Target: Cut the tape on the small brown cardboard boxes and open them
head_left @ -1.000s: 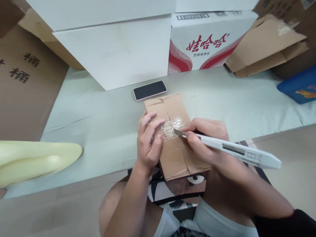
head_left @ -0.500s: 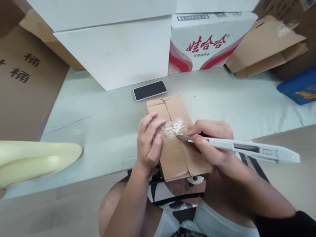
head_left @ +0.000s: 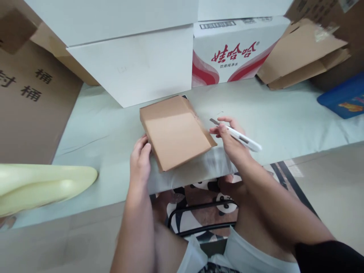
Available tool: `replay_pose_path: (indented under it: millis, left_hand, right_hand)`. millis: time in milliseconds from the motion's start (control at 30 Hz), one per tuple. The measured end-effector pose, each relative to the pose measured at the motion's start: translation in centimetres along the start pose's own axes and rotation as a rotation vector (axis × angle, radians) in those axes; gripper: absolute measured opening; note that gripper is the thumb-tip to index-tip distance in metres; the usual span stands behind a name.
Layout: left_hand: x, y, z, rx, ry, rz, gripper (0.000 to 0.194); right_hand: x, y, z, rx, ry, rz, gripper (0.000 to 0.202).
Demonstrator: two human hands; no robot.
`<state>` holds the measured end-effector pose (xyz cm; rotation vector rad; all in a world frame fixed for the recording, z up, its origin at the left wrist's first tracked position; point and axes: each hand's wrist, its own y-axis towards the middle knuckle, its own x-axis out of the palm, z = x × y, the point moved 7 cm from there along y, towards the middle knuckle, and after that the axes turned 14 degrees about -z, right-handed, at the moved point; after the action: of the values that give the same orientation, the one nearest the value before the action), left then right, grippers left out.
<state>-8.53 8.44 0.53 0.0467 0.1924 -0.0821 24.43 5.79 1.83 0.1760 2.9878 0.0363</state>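
A brown cardboard box (head_left: 179,132) lies tilted over the table, its smooth, untaped face up. My left hand (head_left: 140,157) grips its left edge, the thumb along the side and the fingertips partly hidden. In my right hand (head_left: 231,138) is a white utility knife (head_left: 244,140) with its metal blade out, pointing up and left. Hand and knife are just off the box's right edge. Only a dark corner of the phone (head_left: 184,97) peeks out behind the box.
White cartons (head_left: 131,68) and a red-and-white water carton (head_left: 236,57) line the back. An opened cardboard box (head_left: 301,57) and a blue item (head_left: 344,98) are at right. A pale yellow curved object (head_left: 48,185) juts in from the left, over the pale green tablecloth (head_left: 108,163).
The box has moved forward and left, and its taped face no longer shows. My right hand has drawn the knife away from the tape. The box now covers most of the phone.
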Motion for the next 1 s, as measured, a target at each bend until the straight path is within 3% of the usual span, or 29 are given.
replay_pose_path:
  millis: [133, 300, 367, 500, 667, 833, 1000]
  left_hand:
    - [1.4, -0.1, 0.6, -0.012, -0.284, 0.048, 0.048]
    - [1.2, -0.6, 3.0, 0.146, -0.504, 0.157, 0.046]
    - [1.4, -0.9, 3.0, 0.119, -0.524, 0.14, 0.042]
    - [3.1, -1.5, 1.8, -0.043, -0.499, -0.013, 0.044]
    - [3.8, -1.5, 1.2, -0.103, -0.41, -0.118, 0.05]
    - [2.8, -1.2, 1.5, -0.067, -0.204, -0.091, 0.05]
    - [3.7, -1.4, 1.5, -0.124, -0.358, -0.095, 0.052]
  right_hand:
    - [0.9, 0.2, 0.8, 0.03, -0.036, -0.09, 0.047]
    - [1.1, 0.1, 2.1, 0.099, 0.025, -0.112, 0.035]
    - [1.3, 0.1, 2.5, 0.11, 0.049, -0.121, 0.038]
    - [1.7, 0.6, 2.9, 0.099, 0.095, -0.115, 0.045]
    - [1.4, 0.8, 2.9, 0.081, 0.11, -0.083, 0.048]
    - [0.1, 0.1, 1.8, 0.067, 0.051, 0.015, 0.038]
    - [-0.7, -0.4, 0.3, 0.054, -0.023, 0.112, 0.031]
